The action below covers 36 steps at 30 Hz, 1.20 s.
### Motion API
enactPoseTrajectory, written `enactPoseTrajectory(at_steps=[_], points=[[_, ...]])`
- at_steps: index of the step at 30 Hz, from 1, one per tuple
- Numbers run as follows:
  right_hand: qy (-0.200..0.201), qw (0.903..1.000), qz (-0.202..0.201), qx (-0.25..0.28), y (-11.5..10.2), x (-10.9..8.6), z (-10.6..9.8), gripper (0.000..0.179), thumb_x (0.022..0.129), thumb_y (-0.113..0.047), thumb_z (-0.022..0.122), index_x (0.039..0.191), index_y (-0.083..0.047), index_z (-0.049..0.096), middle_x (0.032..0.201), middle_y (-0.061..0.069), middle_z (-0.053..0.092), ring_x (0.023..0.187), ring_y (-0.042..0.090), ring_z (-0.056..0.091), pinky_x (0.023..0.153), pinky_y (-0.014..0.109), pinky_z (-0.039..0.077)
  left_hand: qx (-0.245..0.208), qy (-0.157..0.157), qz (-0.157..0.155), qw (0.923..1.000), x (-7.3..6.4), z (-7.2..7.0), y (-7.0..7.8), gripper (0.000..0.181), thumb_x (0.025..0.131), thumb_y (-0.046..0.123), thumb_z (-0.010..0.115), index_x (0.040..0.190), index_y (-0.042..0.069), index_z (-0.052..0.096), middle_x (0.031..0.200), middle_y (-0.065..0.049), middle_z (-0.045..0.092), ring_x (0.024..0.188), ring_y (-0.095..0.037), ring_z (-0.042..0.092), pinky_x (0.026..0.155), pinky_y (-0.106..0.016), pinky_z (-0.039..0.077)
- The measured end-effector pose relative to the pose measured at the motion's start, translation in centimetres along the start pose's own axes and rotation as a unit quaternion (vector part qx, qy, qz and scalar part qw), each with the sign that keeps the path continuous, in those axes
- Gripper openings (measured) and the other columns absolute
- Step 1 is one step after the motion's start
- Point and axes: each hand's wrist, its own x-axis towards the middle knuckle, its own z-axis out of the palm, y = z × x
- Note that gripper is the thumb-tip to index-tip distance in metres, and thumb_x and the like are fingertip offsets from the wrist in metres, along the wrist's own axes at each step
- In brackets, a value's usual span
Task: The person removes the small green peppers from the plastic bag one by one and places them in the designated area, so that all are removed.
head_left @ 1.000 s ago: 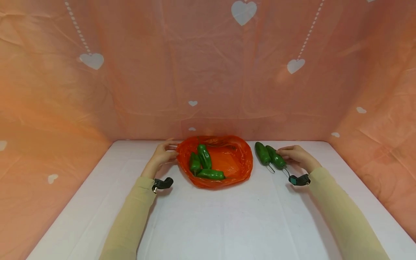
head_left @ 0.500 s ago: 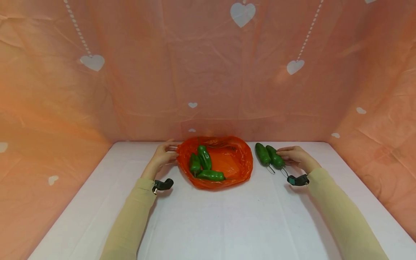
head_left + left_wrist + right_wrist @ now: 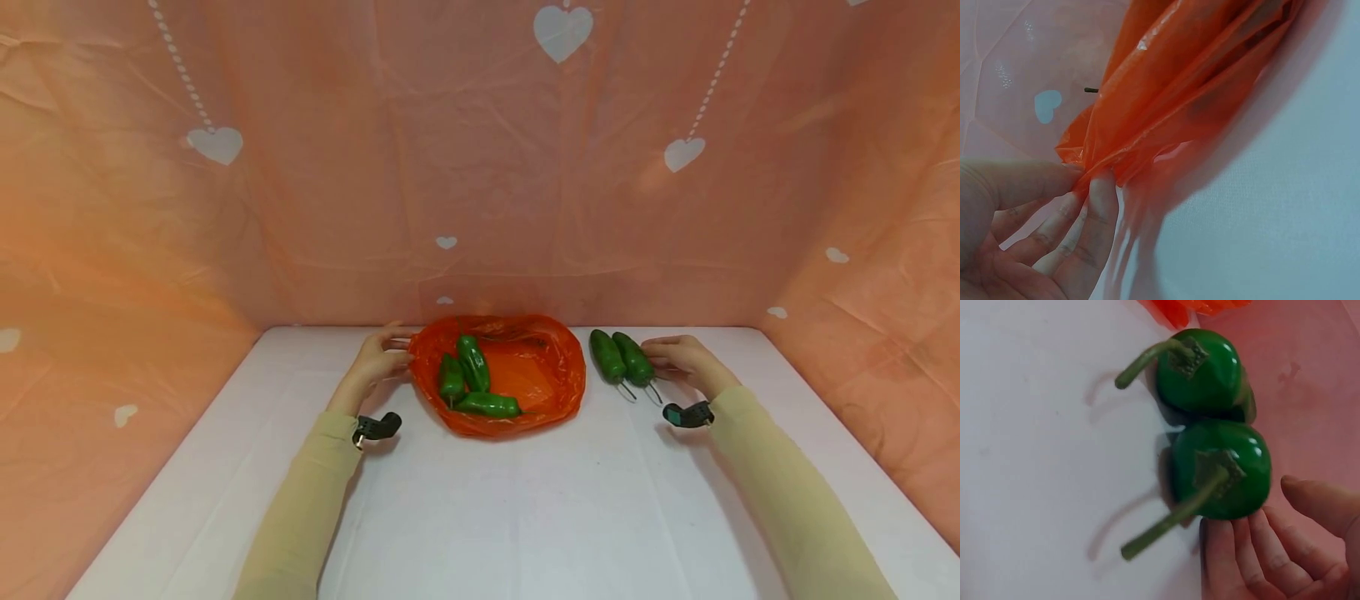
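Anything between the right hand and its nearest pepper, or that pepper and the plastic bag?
Nothing visible separates the right hand from the nearest pepper; its fingers reach its side. The other loose pepper lies between that pepper and the plastic bag.

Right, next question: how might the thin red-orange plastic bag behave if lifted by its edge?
The thin red-orange plastic bag is probably floppy: it creases and gathers where the left hand pinches it. It may sag lopsidedly, as its three glossy green elongated peppers lie mostly on that hand's side. Its shiny highlights suggest it could feel slippery.
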Motion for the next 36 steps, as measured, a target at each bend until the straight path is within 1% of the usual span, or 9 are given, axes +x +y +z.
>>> enactPoseTrajectory(at_steps=[7,10,12,15,21,26,28,33,36], points=[[-0.015,0.9992,-0.005,0.036,-0.3,-0.7,-0.6,0.059,0.1,-0.022,0.051,0.142,0.014,0.029,0.13,0.018,0.052,0.093,0.005,0.062,0.101,0.039,0.04,-0.003,-0.002,0.011,0.9999,0.0,0.0,0.0,0.055,0.088,-0.006,0.059,0.139,-0.009,0.039,0.144,-0.025,0.033,0.115,-0.043,0.05,0.083,-0.045,0.053],[-0.02,0.9981,-0.005,0.058,-0.4,-0.9,-0.9,0.061,0.099,-0.02,0.052,0.143,0.013,0.026,0.123,0.011,0.059,0.096,0.007,0.063,0.101,0.038,0.04,-0.002,-0.002,0.009,1.0,-0.1,0.0,0.1,0.056,0.088,-0.005,0.059,0.14,-0.008,0.038,0.144,-0.025,0.033,0.116,-0.043,0.05,0.084,-0.045,0.053],[-0.022,0.9973,-0.005,0.07,-0.5,-1.0,-1.1,0.062,0.099,-0.02,0.052,0.144,0.013,0.025,0.116,0.005,0.062,0.098,0.01,0.063,0.102,0.039,0.04,-0.002,-0.001,0.003,1.0,0.0,0.0,0.0,0.059,0.088,-0.005,0.059,0.142,-0.006,0.036,0.139,-0.028,0.038,0.113,-0.042,0.052,0.084,-0.044,0.053],[-0.021,0.9968,-0.003,0.077,-0.7,-1.1,-1.4,0.061,0.099,-0.02,0.052,0.144,0.012,0.026,0.112,0.004,0.065,0.101,0.013,0.064,0.101,0.039,0.04,0.003,0.002,-0.003,1.0,0.0,0.0,0.0,0.06,0.088,-0.005,0.06,0.143,-0.004,0.036,0.132,-0.029,0.045,0.11,-0.04,0.055,0.082,-0.042,0.054],[-0.017,0.9989,-0.007,0.042,-1.5,-1.5,-1.8,0.061,0.1,-0.026,0.05,0.144,0.01,0.028,0.12,0.008,0.063,0.107,0.017,0.062,0.103,0.041,0.038,0.011,0.003,0.0,0.9999,0.0,0.0,0.0,0.054,0.088,-0.006,0.058,0.139,-0.005,0.042,0.142,-0.024,0.037,0.11,-0.038,0.055,0.082,-0.04,0.055],[-0.023,0.9991,-0.025,0.027,-2.1,-1.8,-2.1,0.064,0.1,-0.032,0.05,0.143,0.01,0.028,0.13,0.014,0.056,0.124,0.03,0.05,0.105,0.045,0.034,0.005,0.002,-0.011,0.9999,-0.1,0.0,-0.2,0.049,0.089,-0.005,0.057,0.137,-0.002,0.046,0.136,-0.024,0.042,0.097,-0.031,0.061,0.08,-0.04,0.055],[-0.023,0.9989,-0.028,0.03,-2.4,-1.9,-2.2,0.066,0.099,-0.033,0.05,0.143,0.011,0.028,0.128,0.012,0.057,0.124,0.03,0.049,0.105,0.044,0.034,0.0,0.002,-0.013,0.9999,-0.1,-0.1,-0.2,0.048,0.088,-0.005,0.056,0.136,-0.002,0.047,0.13,-0.027,0.046,0.094,-0.03,0.062,0.081,-0.041,0.055],[-0.024,0.9977,-0.034,0.053,-3.0,-2.1,-2.4,0.069,0.099,-0.033,0.051,0.144,0.012,0.024,0.109,-0.003,0.065,0.122,0.027,0.052,0.103,0.042,0.037,0.003,0.005,-0.008,1.0,-0.1,0.0,-0.3,0.047,0.088,-0.005,0.057,0.134,-0.003,0.048,0.135,-0.023,0.043,0.095,-0.028,0.061,0.082,-0.04,0.055],[-0.025,0.997,-0.04,0.06,-3.6,-2.3,-2.2,0.068,0.1,-0.032,0.05,0.145,0.011,0.023,0.113,-0.001,0.063,0.126,0.03,0.048,0.103,0.042,0.036,0.004,0.005,-0.008,0.9999,0.0,0.0,-0.3,0.048,0.088,-0.005,0.057,0.135,-0.003,0.048,0.136,-0.023,0.042,0.095,-0.028,0.061,0.081,-0.039,0.055]])
